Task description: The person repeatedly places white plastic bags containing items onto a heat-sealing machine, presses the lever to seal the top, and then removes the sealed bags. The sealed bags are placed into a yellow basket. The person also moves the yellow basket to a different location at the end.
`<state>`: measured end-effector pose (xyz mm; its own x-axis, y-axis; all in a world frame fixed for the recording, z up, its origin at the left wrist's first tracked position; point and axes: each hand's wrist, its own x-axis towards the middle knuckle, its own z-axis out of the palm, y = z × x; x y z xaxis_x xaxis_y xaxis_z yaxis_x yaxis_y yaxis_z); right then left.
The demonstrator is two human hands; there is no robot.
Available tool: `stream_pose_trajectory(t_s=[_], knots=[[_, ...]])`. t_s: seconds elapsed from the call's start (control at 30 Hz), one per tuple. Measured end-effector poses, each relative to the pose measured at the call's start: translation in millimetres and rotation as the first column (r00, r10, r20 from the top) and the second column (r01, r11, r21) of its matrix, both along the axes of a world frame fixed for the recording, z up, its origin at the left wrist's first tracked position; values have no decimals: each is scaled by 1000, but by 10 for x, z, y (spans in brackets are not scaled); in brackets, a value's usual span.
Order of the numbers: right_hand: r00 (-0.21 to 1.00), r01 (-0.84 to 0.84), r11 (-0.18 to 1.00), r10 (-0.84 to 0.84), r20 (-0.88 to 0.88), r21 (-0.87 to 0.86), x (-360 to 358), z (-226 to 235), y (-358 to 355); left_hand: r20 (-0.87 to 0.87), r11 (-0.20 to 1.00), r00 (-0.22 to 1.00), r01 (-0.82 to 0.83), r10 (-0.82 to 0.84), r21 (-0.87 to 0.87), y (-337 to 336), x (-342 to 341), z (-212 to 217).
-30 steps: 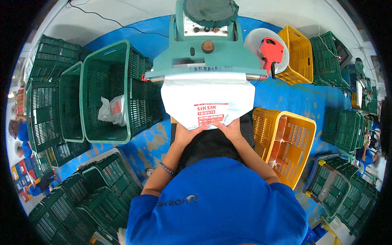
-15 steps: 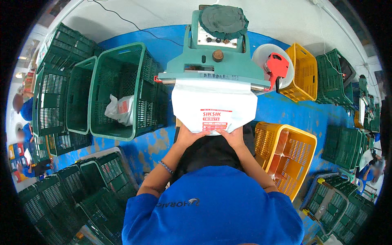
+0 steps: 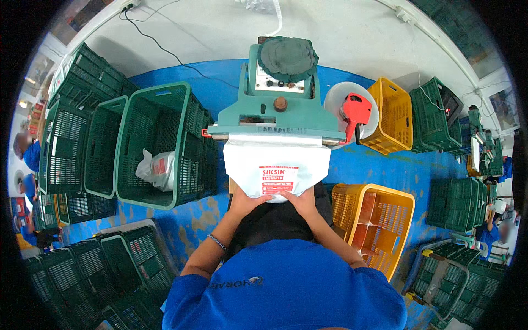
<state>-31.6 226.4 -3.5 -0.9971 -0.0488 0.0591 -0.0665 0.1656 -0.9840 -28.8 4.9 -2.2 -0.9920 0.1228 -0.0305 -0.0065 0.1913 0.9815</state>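
L hand (image 3: 246, 203): clamped on bag (image 3: 275, 160), lower L edge
R hand (image 3: 301, 201): same, opp. side, prob. to steady it
Machine (image 3: 280, 118): ahead of grip, at bag's top

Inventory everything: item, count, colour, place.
Machine: 1, green, ahead
Cloth: 1, dark green, atop machine
Bag: 1, white/red, edge at machine
Green crates: many, both sides
Other bag: 1, white/red, in left green crate
Tub: 1, whitish, right of machine
Tool: 1, red/black, over tub
Yellow crates: 2, right
Packs: several, reddish, in near yellow crate
Wall: 1, white, far side
Cables: several, black/white, near wall
Floor: 1, blue, below
People: several, blue tops, side edges
Shirt: 1, blue, torso
Left hand: 1, bare, on bag
Right hand: 1, bare, on bag
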Motion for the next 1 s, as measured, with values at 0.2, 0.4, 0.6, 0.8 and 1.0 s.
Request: stream_pose_trajectory(t_s=[0.2,0.4,0.6,0.8,1.0], knots=[[993,-7,997,16,118,-77,15,-22,12,62,998,997,-42,45,-49,22,27,19],[997,-61,998,61,36,-4,18,-15,28,48,999,998,-40,41,-21,62,14,160],[994,-64,998,63,90,12,22,-79,74,-5,984,997,-75,75,-163,59,49,176],[995,-48,999,48,83,-12,28,-175,96,15,998,998,-58,58,-14,77,40,76],[996,-84,985,78,43,149,82,-141,125,28,993,996,-76,79,-87,84,76,76]])
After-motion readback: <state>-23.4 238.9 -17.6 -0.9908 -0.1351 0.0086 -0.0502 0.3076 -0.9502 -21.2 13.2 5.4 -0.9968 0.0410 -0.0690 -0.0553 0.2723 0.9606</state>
